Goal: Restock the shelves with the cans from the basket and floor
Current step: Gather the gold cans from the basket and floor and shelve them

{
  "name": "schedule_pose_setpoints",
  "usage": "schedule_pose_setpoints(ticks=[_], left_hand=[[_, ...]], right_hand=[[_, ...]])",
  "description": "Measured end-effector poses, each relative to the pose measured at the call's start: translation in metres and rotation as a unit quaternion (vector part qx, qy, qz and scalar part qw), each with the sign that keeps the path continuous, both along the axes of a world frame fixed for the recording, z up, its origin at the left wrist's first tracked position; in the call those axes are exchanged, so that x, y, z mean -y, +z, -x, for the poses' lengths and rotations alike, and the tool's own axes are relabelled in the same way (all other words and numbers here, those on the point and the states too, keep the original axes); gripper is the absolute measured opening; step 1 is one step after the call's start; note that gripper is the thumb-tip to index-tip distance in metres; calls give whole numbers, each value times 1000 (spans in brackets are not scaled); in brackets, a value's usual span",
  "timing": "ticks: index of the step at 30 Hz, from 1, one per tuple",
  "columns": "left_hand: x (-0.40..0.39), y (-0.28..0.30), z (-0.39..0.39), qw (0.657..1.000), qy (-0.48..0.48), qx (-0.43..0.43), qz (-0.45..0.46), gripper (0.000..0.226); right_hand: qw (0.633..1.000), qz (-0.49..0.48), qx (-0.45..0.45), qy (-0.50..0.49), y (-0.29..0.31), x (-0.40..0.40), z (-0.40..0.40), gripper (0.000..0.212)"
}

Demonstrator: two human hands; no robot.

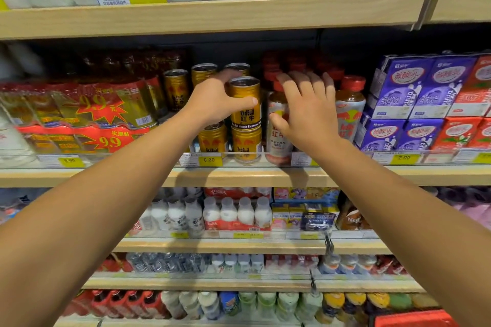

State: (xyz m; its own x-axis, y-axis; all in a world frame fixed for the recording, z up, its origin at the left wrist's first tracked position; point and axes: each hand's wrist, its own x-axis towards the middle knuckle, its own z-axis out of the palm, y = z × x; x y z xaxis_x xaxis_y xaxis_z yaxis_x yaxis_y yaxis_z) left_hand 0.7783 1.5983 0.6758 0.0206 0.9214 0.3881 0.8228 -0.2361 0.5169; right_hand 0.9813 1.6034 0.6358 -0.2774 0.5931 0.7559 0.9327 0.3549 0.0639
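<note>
— Can (245, 102) upright in the left hand (215, 102), thumb across its front, fingers curled behind; it sits on a lower can (245, 145) on the shelf (106, 176).

— And the right hand (305, 111)?

— Fingers spread and loose, holding nothing, just right of the can, in front of the red-capped bottles (350, 106).

— So which grip is nearer?

— Left one, already clamped round it. Long axis vertical; I'd judge it only needs squaring on the stack.

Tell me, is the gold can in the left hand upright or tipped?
Upright: the gold can stands atop another can, label level, gripped by the left hand.
</note>
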Motion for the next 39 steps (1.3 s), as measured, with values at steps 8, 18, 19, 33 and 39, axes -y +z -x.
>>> schedule_pose_setpoints(ticks=[8, 18, 19, 33, 39], left_hand=[[-1, 0, -2, 1000, -4, -6, -3, 73], [1, 3, 1, 999, -22, -9, 22, 76], [2, 3, 1, 999, -25, -9, 24, 76], [71, 3, 30, 996, -52, -40, -67, 77], [118, -30, 17, 988, -94, -79, -96, 72]], right_hand=[[1000, 10, 1, -11, 1, 0, 1, 65], [999, 38, 11, -25, 7, 4, 4, 69], [998, 45, 14, -29, 8, 4, 4, 69], [994, 92, -7, -53, 16, 71, 13, 72], [991, 117, -35, -61, -23, 135, 3, 72]])
